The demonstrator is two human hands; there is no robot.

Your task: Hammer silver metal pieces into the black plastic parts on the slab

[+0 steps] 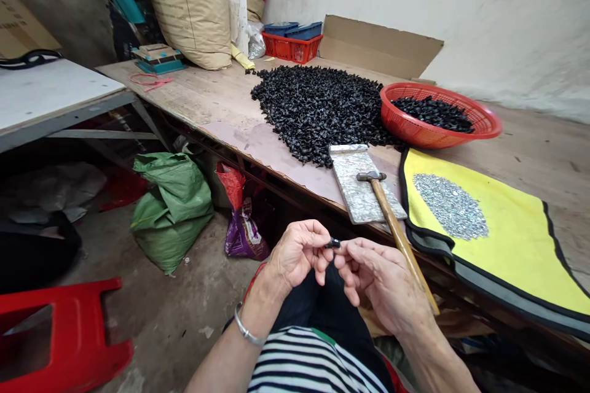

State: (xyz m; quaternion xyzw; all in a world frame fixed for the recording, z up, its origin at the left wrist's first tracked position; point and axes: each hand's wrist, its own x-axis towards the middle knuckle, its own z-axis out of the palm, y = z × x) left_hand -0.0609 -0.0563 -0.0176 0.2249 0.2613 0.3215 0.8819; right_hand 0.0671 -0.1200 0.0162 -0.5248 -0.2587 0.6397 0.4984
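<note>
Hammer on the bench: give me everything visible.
The hammer has a small, dark, metallic-looking head and a long, tan, wood-like handle. It lies with its head on the worn, silvery plate at the table edge. The handle slants toward the wearer, its end jutting past the edge. It passes close by the right hand, which isn't gripping it; contact there is unclear.

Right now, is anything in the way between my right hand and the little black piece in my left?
Nothing visible is: your right hand is right up by the black piece. The hammer lies beyond that hand, not between them.
</note>
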